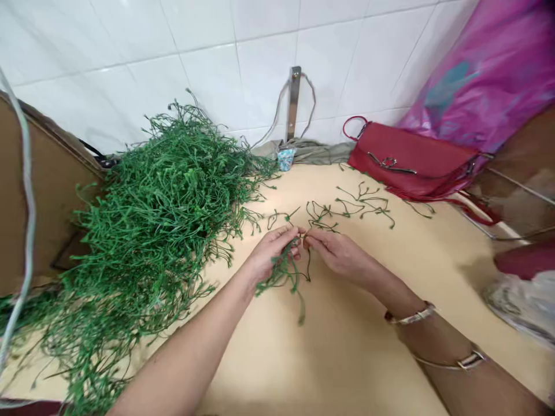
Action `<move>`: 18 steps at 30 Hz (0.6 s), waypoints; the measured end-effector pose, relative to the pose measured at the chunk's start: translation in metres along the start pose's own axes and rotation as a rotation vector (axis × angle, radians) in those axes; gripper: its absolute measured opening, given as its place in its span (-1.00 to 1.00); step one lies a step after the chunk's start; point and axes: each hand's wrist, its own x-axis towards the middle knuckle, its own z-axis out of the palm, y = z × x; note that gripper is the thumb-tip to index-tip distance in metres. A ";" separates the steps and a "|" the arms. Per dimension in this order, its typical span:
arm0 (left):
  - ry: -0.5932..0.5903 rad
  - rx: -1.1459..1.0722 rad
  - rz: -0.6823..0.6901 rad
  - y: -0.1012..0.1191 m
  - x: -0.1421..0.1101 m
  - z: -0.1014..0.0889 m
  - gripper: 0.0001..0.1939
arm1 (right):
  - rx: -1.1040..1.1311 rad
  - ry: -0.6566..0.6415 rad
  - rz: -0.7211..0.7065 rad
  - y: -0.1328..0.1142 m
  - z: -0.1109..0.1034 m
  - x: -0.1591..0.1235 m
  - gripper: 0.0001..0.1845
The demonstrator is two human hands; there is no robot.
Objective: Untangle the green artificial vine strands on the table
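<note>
My left hand (273, 253) is closed around a small bunch of green plastic sprigs (284, 276) whose stems hang below the palm over the cream tabletop (329, 346). My right hand (337, 249) meets it fingertip to fingertip, pinching the thin stem of one sprig at the top of the bunch. A big heap of the same green sprigs (147, 231) lies on the left of the table, close to my left forearm. A few loose sprigs (355, 205) lie scattered just beyond my hands. Metal bangles (411, 316) circle my right wrist.
A red handbag (407, 159) lies at the back right against the white tiled wall, under a pink plastic sheet (485, 75). A metal bracket (295, 101) and grey cloth (312, 151) sit at the back. Brown cardboard (39, 190) stands at left; clutter (524, 289) lies at right.
</note>
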 end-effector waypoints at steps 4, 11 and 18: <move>-0.060 -0.142 -0.101 -0.003 0.000 0.004 -0.71 | 0.259 -0.164 -0.110 0.000 -0.009 -0.002 -0.57; -0.249 -0.284 -0.137 -0.012 -0.009 0.026 -0.81 | 0.960 -0.441 -0.010 0.019 -0.006 -0.009 -0.52; -0.394 -0.405 -0.219 -0.012 -0.021 0.025 -0.75 | 0.953 -0.488 -0.097 0.017 -0.001 -0.013 -0.47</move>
